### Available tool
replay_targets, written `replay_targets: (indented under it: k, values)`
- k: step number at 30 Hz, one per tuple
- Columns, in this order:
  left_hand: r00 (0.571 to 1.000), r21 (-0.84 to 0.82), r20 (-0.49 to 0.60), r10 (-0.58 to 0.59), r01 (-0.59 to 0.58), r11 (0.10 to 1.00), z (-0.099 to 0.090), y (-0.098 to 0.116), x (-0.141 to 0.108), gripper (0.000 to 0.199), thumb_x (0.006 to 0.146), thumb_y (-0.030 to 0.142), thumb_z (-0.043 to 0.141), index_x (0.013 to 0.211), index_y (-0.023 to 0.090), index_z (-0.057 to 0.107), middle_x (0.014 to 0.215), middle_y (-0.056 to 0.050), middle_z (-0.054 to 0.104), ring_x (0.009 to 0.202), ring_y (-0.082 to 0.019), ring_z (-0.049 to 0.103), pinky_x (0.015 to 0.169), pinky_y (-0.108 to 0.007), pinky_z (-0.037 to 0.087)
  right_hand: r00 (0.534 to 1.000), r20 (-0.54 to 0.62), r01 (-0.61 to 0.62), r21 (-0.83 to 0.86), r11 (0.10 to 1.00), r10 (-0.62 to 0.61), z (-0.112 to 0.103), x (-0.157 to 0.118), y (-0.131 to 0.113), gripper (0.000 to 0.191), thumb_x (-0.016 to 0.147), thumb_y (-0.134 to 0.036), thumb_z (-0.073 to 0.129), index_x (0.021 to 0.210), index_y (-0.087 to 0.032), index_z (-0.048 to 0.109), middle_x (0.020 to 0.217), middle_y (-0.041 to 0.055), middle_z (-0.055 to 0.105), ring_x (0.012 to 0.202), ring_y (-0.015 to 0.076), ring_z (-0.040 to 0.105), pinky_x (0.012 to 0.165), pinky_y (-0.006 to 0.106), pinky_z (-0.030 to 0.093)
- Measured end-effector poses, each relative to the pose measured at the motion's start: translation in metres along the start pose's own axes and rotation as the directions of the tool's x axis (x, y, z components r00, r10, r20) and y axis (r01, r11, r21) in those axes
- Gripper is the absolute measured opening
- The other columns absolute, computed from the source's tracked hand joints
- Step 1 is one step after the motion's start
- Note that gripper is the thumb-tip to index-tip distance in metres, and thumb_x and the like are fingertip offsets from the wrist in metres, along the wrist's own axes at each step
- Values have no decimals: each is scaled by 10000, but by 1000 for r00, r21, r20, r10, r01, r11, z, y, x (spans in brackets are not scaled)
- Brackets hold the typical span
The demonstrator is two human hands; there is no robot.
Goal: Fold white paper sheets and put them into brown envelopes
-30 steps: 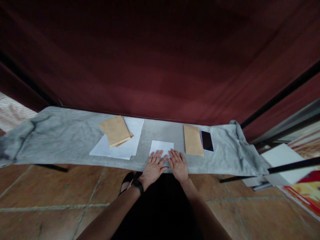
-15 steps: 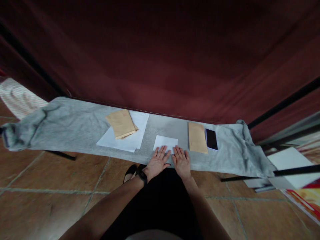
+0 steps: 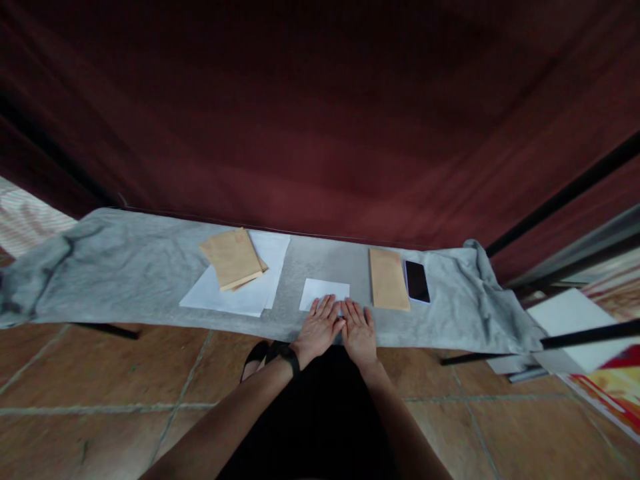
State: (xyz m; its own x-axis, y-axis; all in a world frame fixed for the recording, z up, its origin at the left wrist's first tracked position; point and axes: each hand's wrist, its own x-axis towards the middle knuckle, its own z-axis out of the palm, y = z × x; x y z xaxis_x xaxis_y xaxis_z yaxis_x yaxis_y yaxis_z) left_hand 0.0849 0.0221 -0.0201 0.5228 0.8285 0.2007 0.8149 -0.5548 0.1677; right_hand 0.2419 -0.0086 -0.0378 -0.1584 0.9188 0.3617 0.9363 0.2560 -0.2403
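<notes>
Phone (image 3: 417, 282) (screen up, blk) on gray cloth (image 3: 135, 267), dk red curtain (image 3: 320, 147) behind, brn tile flr (image 3: 125, 373) below.

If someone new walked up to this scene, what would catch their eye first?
Probably the two hands, left and right, laid side by side at the near edge of a small white sheet. Then the dark phone beside a single brown envelope on the right, against the grey cloth.

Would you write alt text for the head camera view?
A person's left hand and right hand rest fingers on a small white paper on grey cloth. Brown packets on white sheets lie left; another packet and phone lie right.
</notes>
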Motion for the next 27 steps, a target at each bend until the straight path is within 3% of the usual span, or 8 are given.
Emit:
replay_targets:
  k: [5,9,18,24,27]
  values:
    - [999,-16,32,-39,40,999,3,-4,23,620,1022,492,231,1494,124,392,1580,-113,361,1493,-222,252,1228,-451,161,1000,-14,-13,3,1000,13,1,2,-2,470,1038,-292,328,1500,-244,402,1500,53,490,1406,222,404,1194,477,190]
    - [995,12,36,-94,94,996,-1,-18,29,636,1024,475,214,1500,84,374,1585,-128,337,1490,-229,259,1226,-446,167,1000,-7,-22,3,1000,22,-2,3,-4,463,1041,-339,358,1487,-232,425,1499,53,490,1400,224,414,1193,471,208]
    - [967,87,-45,-249,252,964,-8,-60,-1,692,1003,528,246,1521,78,334,1578,-157,337,1484,-264,273,1217,-459,189,1000,-9,-29,-7,1000,29,-4,4,-4,483,1035,-321,365,1510,-235,386,1502,59,481,1382,235,444,1183,479,233]
    - [945,124,-61,-320,326,937,-9,-62,-11,709,998,531,276,1517,50,328,1573,-183,336,1482,-290,273,1213,-489,198,999,-35,-38,19,999,39,-1,3,-5,482,1042,-342,356,1506,-218,390,1499,55,485,1393,231,429,1195,468,201]
    - [962,107,-88,-259,268,957,-13,-56,-11,669,1011,494,283,1508,51,346,1580,-185,321,1486,-291,259,1213,-497,205,998,-24,-59,50,997,60,-4,4,-5,471,1050,-346,327,1494,-212,413,1488,62,501,1393,226,434,1196,468,198]
